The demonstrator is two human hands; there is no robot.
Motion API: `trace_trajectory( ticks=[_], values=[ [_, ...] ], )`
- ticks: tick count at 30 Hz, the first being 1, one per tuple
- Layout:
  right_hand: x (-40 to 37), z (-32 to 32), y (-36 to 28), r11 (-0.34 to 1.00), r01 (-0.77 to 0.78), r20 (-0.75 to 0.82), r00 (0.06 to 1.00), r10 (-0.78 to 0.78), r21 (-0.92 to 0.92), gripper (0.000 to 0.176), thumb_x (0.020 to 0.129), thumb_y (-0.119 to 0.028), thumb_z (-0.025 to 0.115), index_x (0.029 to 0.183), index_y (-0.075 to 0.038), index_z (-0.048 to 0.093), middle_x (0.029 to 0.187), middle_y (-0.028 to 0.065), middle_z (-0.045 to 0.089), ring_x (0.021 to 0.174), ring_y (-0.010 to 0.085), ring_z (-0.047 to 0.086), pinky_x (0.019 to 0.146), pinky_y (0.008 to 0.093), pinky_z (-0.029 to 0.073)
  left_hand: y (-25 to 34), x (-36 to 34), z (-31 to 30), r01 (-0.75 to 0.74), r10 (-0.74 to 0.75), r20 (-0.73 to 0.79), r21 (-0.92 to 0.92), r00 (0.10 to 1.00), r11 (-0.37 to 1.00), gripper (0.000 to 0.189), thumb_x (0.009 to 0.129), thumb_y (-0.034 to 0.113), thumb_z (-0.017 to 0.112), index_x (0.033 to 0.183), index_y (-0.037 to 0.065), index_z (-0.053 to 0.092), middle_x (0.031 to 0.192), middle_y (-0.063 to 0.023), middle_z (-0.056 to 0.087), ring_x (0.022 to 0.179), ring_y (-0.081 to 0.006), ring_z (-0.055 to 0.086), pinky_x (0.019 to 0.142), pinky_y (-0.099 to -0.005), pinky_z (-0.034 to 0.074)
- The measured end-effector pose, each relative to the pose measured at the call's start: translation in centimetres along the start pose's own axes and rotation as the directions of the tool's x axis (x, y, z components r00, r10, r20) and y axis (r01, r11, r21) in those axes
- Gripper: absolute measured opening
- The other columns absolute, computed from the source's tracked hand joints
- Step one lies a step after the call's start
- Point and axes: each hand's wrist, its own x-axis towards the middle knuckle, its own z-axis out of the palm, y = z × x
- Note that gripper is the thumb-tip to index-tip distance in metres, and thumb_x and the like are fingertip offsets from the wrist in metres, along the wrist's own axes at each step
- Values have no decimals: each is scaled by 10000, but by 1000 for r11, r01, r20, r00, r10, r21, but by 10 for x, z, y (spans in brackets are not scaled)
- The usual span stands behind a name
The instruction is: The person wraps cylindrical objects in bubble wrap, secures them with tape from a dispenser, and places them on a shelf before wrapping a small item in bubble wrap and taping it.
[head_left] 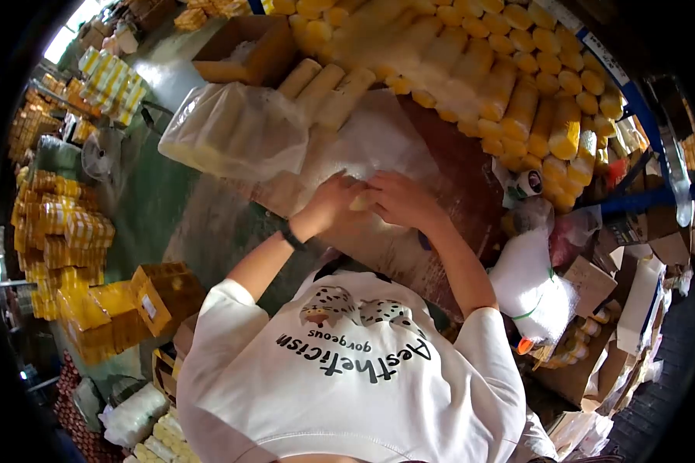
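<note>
My left hand (333, 202), with a dark band at its wrist, and my right hand (399, 199) meet over the work table with fingers curled inward. A small pale yellow patch (361, 202) shows between them; I cannot tell what the fingers grip. Just beyond my fingertips spreads thin clear plastic film (386, 143). To its left lies a large clear plastic bag (235, 131) with pale cylindrical rolls inside. More pale yellow rolls (324, 92) lie side by side behind the film.
Yellow wrapped rolls (521, 108) are piled high at the back right. An open cardboard box (247, 50) stands at the back left. White sacking (529, 270) and cartons crowd the right side. Yellow-wrapped boxes (93, 316) stack up on the left, near a fan (100, 154).
</note>
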Motion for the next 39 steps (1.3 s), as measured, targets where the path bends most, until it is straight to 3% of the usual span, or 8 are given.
trace_trajectory(
  ticks=[4,7,14,19,25,28,34,39],
  values=[
    [-8,-3,15,933,-157,43,988,151,325,239,776,-156,685,999,-83,639,1029,95,557,1005,267,529,813,373,460,-15,9,13,91,-113,-81,-238,990,967,260,785,335,656,720,87,613,667,-124,586,669,-314,580,603,-410,457],
    [-42,7,31,625,-327,1,886,463,709,366,817,-214,686,1155,-102,601,1179,100,526,1116,270,495,871,374,451,-24,3,14,95,-140,-178,-240,974,966,193,793,269,660,750,82,635,661,-116,600,649,-304,586,598,-385,458],
    [-92,59,90,592,-739,424,671,608,321,202,843,-119,632,1025,-35,609,1111,104,552,1022,246,526,834,365,443,-59,-27,-1,271,-348,-61,-509,936,817,105,830,129,662,855,28,653,778,-99,638,729,-201,620,625,-319,479],
    [-92,96,69,890,-297,-41,943,330,345,129,846,-49,561,967,-14,590,1008,125,575,848,300,564,733,352,473,-106,-99,38,245,-474,-88,-766,876,595,63,806,70,645,814,11,625,758,-105,633,666,-222,586,633,-301,471],
    [-76,113,28,731,-507,67,839,540,457,170,787,-20,572,954,-20,604,897,157,623,835,334,613,714,365,492,-115,-152,45,493,-525,84,-494,847,716,134,815,120,644,913,34,614,923,-94,650,828,-242,629,754,-329,492],
    [-75,117,28,748,-511,48,837,545,423,187,775,-18,540,951,-23,603,858,157,627,811,343,618,696,374,498,-96,-133,28,239,-237,-56,31,970,970,244,823,246,647,979,61,613,986,-104,640,923,-258,618,840,-387,466],
    [-82,127,41,806,-459,13,872,490,373,151,809,-57,575,954,-27,604,842,167,635,778,354,624,653,379,501,-91,-91,73,-95,67,135,212,989,973,355,881,319,585,1145,81,598,1014,-106,633,999,-297,573,903,-424,425],
    [-86,153,55,792,-451,-129,831,541,412,192,846,-111,611,1006,-5,598,770,186,626,671,334,637,588,351,488,-134,-62,100,155,-77,306,-242,949,958,156,778,232,598,784,77,582,706,-159,606,719,-342,608,634,-447,468]
  ],
)
